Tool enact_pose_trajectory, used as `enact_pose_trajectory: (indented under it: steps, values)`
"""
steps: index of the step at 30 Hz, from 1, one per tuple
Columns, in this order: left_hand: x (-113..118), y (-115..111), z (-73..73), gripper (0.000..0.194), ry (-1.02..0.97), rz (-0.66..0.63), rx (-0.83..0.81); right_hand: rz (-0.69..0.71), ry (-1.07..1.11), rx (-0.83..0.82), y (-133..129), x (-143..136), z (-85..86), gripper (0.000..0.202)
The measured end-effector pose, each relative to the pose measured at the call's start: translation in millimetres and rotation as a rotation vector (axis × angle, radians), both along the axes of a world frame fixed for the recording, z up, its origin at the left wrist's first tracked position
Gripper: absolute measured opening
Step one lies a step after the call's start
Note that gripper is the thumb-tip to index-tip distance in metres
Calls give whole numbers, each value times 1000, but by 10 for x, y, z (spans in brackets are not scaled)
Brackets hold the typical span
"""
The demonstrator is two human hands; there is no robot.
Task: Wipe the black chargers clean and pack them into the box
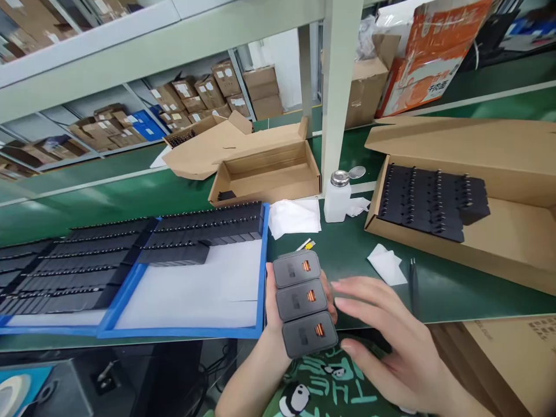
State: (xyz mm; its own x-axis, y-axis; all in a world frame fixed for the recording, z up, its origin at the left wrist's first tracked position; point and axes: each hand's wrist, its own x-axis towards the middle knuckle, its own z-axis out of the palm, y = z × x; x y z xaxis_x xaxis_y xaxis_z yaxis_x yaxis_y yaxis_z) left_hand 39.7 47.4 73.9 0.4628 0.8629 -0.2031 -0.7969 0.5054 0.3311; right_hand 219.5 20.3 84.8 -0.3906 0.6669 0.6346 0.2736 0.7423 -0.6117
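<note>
Three dark grey rounded blocks (302, 302), each with an orange-striped port, lie side by side in my left hand (278, 324), whose fingers wrap round their edges. Just right of the blocks is my right hand (386, 341), fingers apart and holding nothing. To the left, a blue-edged tray (191, 301) with a white base bears rows of black blocks (204, 229) along its back. At the right, an open cardboard box (516, 229) holds black pieces (425, 200) in rows.
Behind my hands stand a white pump bottle (337, 200), folded white cloths (295, 217) and an open cardboard box (269, 176). Tweezers (413, 284) and crumpled tissue (386, 264) lie at the right. A metal post (339, 87) rises at the back.
</note>
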Motion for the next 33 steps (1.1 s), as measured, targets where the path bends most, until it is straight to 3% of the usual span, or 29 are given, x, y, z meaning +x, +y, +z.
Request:
enact_pose_trajectory:
  steps: [6, 12, 19, 21, 24, 26, 28, 30, 33]
  values:
    - [-9, -16, 48, 53, 19, 84, -99, 36, 24, 33, 35, -116, 67, 43]
    - [-32, 16, 43, 56, 94, 45, 13, 23, 11, 19, 20, -67, 48, 41]
    - [1, -63, 23, 57, 240, 74, -218, -21, -425, 214, 166, -96, 176, 60]
    - [16, -75, -10, 55, 211, 53, -216, -138, -452, 183, 259, -66, 243, 64]
    - [8, -63, -87, 63, 140, -61, -149, -460, -275, 90, 329, 140, 243, 60]
    - [-15, -43, -134, 66, 108, -99, -144, -635, -114, 26, 313, 341, 101, 53]
    - [-35, -25, -164, 63, 101, -81, -145, -734, -85, -81, 287, 523, -175, 44]
    - [-40, -14, -178, 61, 121, -51, -153, -742, -216, -186, 299, 637, -533, 36]
    - [-20, -8, -188, 61, 169, -27, -241, -680, -307, -215, 421, 654, -999, 28]
